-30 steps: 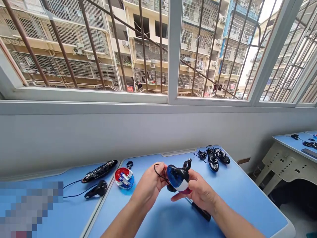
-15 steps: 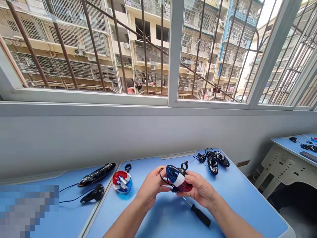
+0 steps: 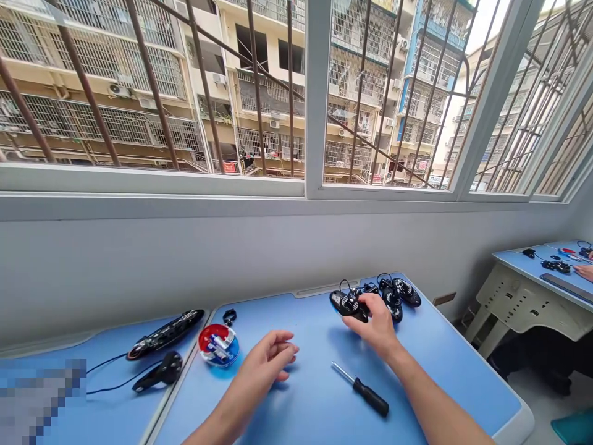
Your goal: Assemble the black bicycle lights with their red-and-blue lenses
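Observation:
My right hand [image 3: 377,326] reaches to the far right of the blue desk [image 3: 306,395] and grips a dark oval bike light with a black cord [image 3: 346,303], set beside two similar dark lights [image 3: 399,294]. My left hand [image 3: 271,358] hovers low over the middle of the desk, fingers loosely curled and apart, holding nothing. A black-handled screwdriver [image 3: 364,389] lies between my arms. An opened red and blue light shell with batteries inside [image 3: 218,345] rests left of my left hand.
A small black clamp [image 3: 228,317] lies behind the opened shell. On the adjoining left desk sit a long dark light [image 3: 164,334] and a black corded part [image 3: 160,372]. Another person's hand [image 3: 584,270] shows at a separate desk [image 3: 523,296] on the right. A barred window runs along the wall.
Both hands held the blue, white and red light in front of me. My right hand has carried it to the back right beside the other lights, underside up; my left hand let go.

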Demonstrator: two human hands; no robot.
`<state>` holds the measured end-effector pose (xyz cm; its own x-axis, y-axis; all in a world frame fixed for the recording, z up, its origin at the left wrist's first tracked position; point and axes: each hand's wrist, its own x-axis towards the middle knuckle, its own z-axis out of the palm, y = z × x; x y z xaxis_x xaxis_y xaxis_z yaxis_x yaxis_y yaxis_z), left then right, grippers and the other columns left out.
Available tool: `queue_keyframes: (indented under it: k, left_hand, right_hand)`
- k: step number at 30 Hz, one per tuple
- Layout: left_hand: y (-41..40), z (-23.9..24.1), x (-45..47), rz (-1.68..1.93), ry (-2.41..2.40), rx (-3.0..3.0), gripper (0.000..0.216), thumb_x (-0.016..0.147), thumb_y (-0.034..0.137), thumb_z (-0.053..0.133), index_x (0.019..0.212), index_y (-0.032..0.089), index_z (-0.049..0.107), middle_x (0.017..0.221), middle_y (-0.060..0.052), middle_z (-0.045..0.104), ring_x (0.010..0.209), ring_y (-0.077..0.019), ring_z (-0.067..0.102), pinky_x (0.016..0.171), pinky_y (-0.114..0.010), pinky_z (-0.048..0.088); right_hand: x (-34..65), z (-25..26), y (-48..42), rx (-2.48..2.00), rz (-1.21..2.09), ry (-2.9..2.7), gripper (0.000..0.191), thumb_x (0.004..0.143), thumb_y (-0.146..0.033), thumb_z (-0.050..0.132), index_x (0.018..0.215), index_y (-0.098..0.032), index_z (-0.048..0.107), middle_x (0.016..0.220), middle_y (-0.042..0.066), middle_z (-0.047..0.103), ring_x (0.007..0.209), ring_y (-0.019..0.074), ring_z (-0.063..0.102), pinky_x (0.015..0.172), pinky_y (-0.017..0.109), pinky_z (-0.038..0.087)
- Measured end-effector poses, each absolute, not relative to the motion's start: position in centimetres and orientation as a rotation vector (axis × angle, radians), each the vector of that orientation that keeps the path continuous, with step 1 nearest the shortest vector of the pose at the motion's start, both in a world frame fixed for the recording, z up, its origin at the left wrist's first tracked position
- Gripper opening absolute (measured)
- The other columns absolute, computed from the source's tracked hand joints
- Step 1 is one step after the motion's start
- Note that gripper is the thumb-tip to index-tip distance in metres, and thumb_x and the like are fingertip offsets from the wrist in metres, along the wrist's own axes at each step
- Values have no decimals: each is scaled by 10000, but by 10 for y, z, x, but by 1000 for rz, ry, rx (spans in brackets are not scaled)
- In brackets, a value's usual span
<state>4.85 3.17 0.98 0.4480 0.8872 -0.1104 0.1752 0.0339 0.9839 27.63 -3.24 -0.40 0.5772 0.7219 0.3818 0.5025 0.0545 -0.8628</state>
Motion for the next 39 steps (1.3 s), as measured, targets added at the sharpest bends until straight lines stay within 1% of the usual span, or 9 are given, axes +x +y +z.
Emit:
queue_keyframes:
  k: [3,8,11,14,16,21,26,33,39]
  left_hand:
    - [26,5,39,718,1002,1500,373,676,479,675,918,198,630,866,-71,703,851,-270,680,605,-293,498]
    - [18,-8,27,687,984,1532,359,657,468,696,911,223,634,845,-49,713,822,-270,689,595,-294,522]
    - [18,-17,24,672,941,1582,323,681,440,681,924,232,639,848,-46,723,850,-276,691,643,-307,540]
    - [21,-24,21,661,873,1665,284,697,418,670,918,241,654,854,-42,735,895,-283,686,749,-333,548]
    - [22,-27,20,664,851,1700,266,704,417,663,911,248,662,855,-35,740,897,-284,686,788,-341,545]
    - [21,-29,20,670,851,1735,244,729,407,644,918,253,662,853,-31,739,864,-279,688,763,-337,549]
    - [21,-29,20,686,845,1750,218,736,380,637,911,252,657,841,-27,737,849,-275,690,754,-329,546]
    - [22,-29,19,669,825,1804,201,770,361,597,930,246,638,853,-32,731,851,-270,690,748,-325,542]
    - [25,-40,19,683,836,1849,223,770,388,570,931,247,636,844,-31,730,829,-270,693,721,-321,545]
  right_hand:
    - [279,-16,-29,-1683,17,-1121,296,609,-288,747,885,-205,679,1032,91,626,1031,301,557,946,444,436]
    - [282,-31,-25,-1871,-176,-1158,290,663,-280,733,933,-187,688,1085,120,625,1011,309,566,908,435,454]
    - [283,-34,-24,-1987,-237,-1155,300,683,-266,727,969,-188,682,1129,124,624,1007,310,571,875,421,465]
    - [283,-35,-24,-2085,-278,-1153,323,710,-298,718,1015,-207,665,1169,121,617,1009,318,573,799,407,488]
    - [282,-36,-24,-2134,-298,-1157,341,725,-317,715,1042,-206,651,1200,135,606,1034,335,567,768,407,496]
    - [281,-39,-23,-2206,-329,-1174,399,736,-342,731,1090,-191,626,1298,178,558,1111,368,538,816,444,492]
    - [280,-40,-25,-2216,-375,-1231,434,755,-341,723,1137,-167,614,1341,207,528,1138,380,524,863,475,483]
    - [279,-41,-23,-2177,-510,-1320,347,805,-313,675,1107,-153,614,1372,207,497,1225,370,466,986,494,429]
    - [278,-43,-14,-2154,-631,-1340,261,817,-244,657,1048,-132,608,1323,227,535,1237,365,463,987,502,423]
